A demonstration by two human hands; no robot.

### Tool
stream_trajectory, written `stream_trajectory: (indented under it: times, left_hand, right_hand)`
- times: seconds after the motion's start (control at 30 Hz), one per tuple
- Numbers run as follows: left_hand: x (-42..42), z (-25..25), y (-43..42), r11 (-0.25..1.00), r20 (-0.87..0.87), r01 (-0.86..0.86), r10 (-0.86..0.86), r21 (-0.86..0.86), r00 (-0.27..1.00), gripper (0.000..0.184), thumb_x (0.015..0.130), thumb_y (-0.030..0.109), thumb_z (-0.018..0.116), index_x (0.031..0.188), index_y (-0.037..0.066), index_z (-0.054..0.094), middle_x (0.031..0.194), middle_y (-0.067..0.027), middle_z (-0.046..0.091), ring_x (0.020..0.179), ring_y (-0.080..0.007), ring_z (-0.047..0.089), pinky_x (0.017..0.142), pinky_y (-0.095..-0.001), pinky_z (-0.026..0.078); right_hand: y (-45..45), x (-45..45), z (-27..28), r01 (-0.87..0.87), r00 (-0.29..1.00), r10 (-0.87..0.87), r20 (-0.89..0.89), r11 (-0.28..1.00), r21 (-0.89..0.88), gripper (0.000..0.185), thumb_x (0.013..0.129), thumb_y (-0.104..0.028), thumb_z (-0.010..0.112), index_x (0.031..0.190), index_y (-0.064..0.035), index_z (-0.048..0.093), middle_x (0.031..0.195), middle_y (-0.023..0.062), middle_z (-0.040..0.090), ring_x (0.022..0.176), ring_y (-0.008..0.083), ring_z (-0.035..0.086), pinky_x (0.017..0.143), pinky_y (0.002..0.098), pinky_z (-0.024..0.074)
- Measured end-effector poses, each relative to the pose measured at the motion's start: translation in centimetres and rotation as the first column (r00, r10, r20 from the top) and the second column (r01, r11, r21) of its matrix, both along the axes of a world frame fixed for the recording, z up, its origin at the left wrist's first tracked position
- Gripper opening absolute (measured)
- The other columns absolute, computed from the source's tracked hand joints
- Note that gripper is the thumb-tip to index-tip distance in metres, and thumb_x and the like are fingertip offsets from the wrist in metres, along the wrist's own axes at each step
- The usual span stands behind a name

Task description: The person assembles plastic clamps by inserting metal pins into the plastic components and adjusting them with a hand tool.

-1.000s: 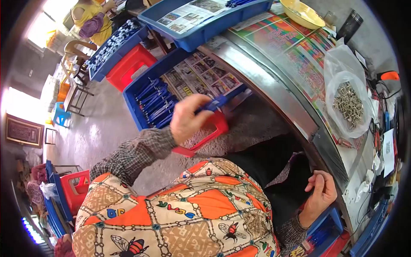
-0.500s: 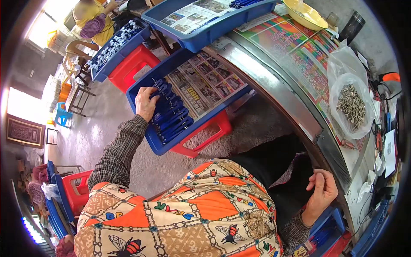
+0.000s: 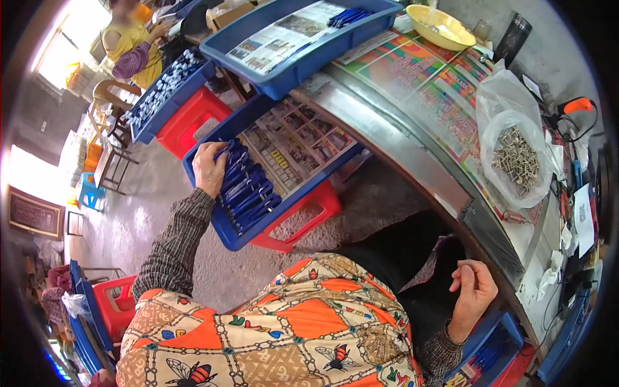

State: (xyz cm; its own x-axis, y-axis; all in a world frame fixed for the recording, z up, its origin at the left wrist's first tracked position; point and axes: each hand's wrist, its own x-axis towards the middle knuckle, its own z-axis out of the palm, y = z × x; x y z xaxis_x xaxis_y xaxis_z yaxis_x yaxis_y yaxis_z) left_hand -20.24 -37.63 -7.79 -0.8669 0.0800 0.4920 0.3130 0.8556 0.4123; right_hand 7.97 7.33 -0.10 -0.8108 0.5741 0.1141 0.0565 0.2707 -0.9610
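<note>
My left hand (image 3: 209, 169) is at the left edge of a blue tray (image 3: 233, 240), with its fingers curled over the ends of several blue looped pieces (image 3: 248, 187). These look like small blue-handled tools, packed side by side in a row; their exact kind is unclear. The fingertips are partly hidden, so the grip on a single piece cannot be made out. My right hand (image 3: 474, 298) hovers beside the bench edge, fingers curled in toward the thumb, with nothing visible in it. Printed newspaper (image 3: 293, 145) lines the tray beside the row.
The tray rests on a red stool (image 3: 303, 222) beside a metal-edged bench (image 3: 400, 129). A bag of small metal parts (image 3: 516, 161), a yellow bowl (image 3: 442, 29) and another blue tray (image 3: 290, 80) are on the bench. A person in yellow (image 3: 138, 58) sits farther back.
My left hand has moved slightly along the row, toward the tray's left edge, and the blue pieces look shifted. My right hand has curled a little more. The whole view has shifted slightly.
</note>
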Motion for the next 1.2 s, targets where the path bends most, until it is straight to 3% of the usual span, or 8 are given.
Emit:
stream_trajectory:
  times: [0.13,0.27,0.4,0.47,0.57,0.73,0.9,1.2]
  left_hand:
    - [-0.3,6.9,5.3,0.99,-0.171,0.129,-0.116,0.062,0.978,0.021,0.077,0.003,0.065,0.098,0.004,0.067,0.092,-0.0118,0.062,0.085,-0.0253,0.061,0.075,-0.0349,0.048]
    - [-2.4,12.9,9.0,0.972,-0.438,0.195,-0.234,-0.134,0.868,0.018,0.079,0.005,0.065,0.096,0.007,0.067,0.09,-0.0108,0.062,0.084,-0.0283,0.06,0.078,-0.0371,0.046]
    - [-7.7,15.5,10.6,0.904,-0.337,0.304,-0.399,-0.299,0.853,0.012,0.082,0.015,0.062,0.091,0.009,0.068,0.086,-0.0105,0.065,0.082,-0.0302,0.061,0.076,-0.0398,0.046]
    - [-10.8,15.4,11.5,0.916,-0.124,0.34,-0.37,-0.21,0.921,0.016,0.08,0.018,0.065,0.092,0.009,0.069,0.082,-0.0115,0.065,0.078,-0.0295,0.063,0.071,-0.0406,0.048]
    - [-15.2,14.9,12.9,0.895,0.205,0.366,-0.32,-0.255,0.925,0.023,0.076,0.021,0.068,0.093,0.005,0.069,0.08,-0.0133,0.068,0.076,-0.026,0.066,0.071,-0.0356,0.052]
    - [-18.8,14.1,15.1,0.806,0.218,0.406,-0.343,-0.431,0.914,0.027,0.073,0.025,0.068,0.093,0.007,0.07,0.088,-0.015,0.069,0.085,-0.0301,0.066,0.075,-0.0397,0.051]
    - [-21.3,13.8,17.3,0.74,0.379,0.348,-0.136,-0.575,0.915,0.029,0.076,0.026,0.071,0.094,0.004,0.068,0.098,-0.0184,0.067,0.094,-0.0319,0.065,0.078,-0.0418,0.053]
    - [-22.3,13.9,18.4,0.784,0.385,0.287,-0.066,-0.551,0.92,0.04,0.07,0.027,0.07,0.101,0.002,0.065,0.103,-0.0202,0.066,0.097,-0.0329,0.065,0.08,-0.0413,0.054]
  right_hand:
    - [0.2,-0.2,0.3,-0.004,1.0,0.004,-0.001,1.0,-0.006,0.01,0.088,-0.001,0.057,0.087,0.007,0.063,0.07,0.0067,0.059,0.052,0.007,0.05,0.047,0.0183,0.0377]
    - [0.4,-0.3,0.7,0.02,1.0,-0.021,0.014,1.0,0.024,0.01,0.088,-0.002,0.058,0.087,0.0054,0.064,0.066,0.0058,0.059,0.05,0.0071,0.051,0.046,0.0186,0.038]
    - [0.3,-0.3,1.1,0.039,0.999,-0.039,0.021,0.999,0.017,0.009,0.088,-0.003,0.059,0.086,0.0045,0.065,0.065,0.0058,0.06,0.05,0.0071,0.051,0.046,0.0189,0.0386]
    - [0.4,-0.3,1.2,0.051,0.998,-0.051,0.03,0.998,0.022,0.009,0.088,-0.003,0.059,0.086,0.0045,0.065,0.066,0.0061,0.06,0.05,0.0072,0.051,0.046,0.019,0.0389]
    - [0.4,-0.3,1.3,0.046,0.998,-0.047,0.032,0.999,0.009,0.01,0.088,-0.003,0.059,0.086,0.0048,0.064,0.066,0.0063,0.06,0.05,0.0073,0.051,0.046,0.019,0.0388]
    - [0.5,-0.6,1.4,0.038,0.998,-0.038,0.054,0.999,-0.008,0.01,0.088,-0.004,0.06,0.086,0.0052,0.064,0.066,0.0063,0.06,0.05,0.0073,0.051,0.046,0.0191,0.0383]
    - [0.2,-1.3,1.6,0.031,0.998,-0.03,0.062,0.999,-0.023,0.011,0.087,-0.004,0.06,0.086,0.006,0.064,0.066,0.0065,0.06,0.049,0.0072,0.05,0.046,0.0187,0.0376]
    - [0.3,-1.8,1.0,0.001,0.998,0.0,0.066,1.0,-0.015,0.012,0.087,-0.004,0.058,0.087,0.0063,0.064,0.066,0.0065,0.06,0.049,0.0068,0.05,0.046,0.0179,0.037]
